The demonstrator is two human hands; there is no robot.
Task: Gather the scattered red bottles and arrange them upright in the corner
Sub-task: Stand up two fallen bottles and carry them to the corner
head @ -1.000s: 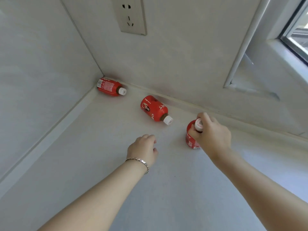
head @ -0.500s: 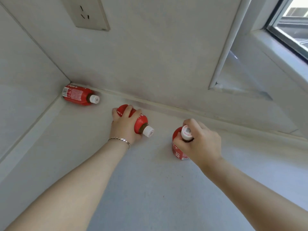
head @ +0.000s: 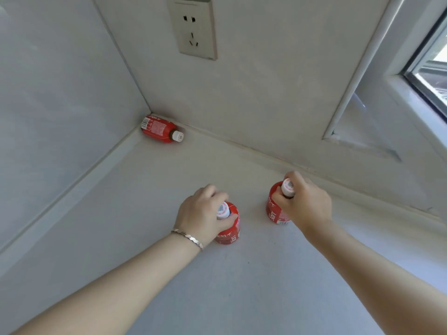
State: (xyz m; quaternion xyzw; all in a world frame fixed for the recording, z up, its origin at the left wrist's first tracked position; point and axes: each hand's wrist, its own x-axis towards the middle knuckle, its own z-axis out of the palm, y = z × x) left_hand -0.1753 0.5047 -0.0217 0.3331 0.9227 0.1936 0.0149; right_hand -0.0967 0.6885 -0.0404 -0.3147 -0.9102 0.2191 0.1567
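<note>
Three small red bottles with white caps are on the pale counter (head: 242, 286). One bottle (head: 159, 128) lies on its side in the corner, cap pointing right. My left hand (head: 202, 215) grips the neck of a second bottle (head: 229, 228), which stands upright in the middle of the counter. My right hand (head: 303, 201) holds the neck of a third bottle (head: 274, 209), also upright, a little to the right and closer to the back wall. Fingers hide part of each held bottle.
Two pale walls meet at the corner (head: 150, 112), with a raised ledge along their base. A wall socket (head: 194, 27) sits above the corner. A window frame (head: 411, 76) and sill rise at the right.
My left hand took hold of the lying middle bottle and stood it upright, closer to me. My right hand stayed on its upright bottle. The camera view shifted.
</note>
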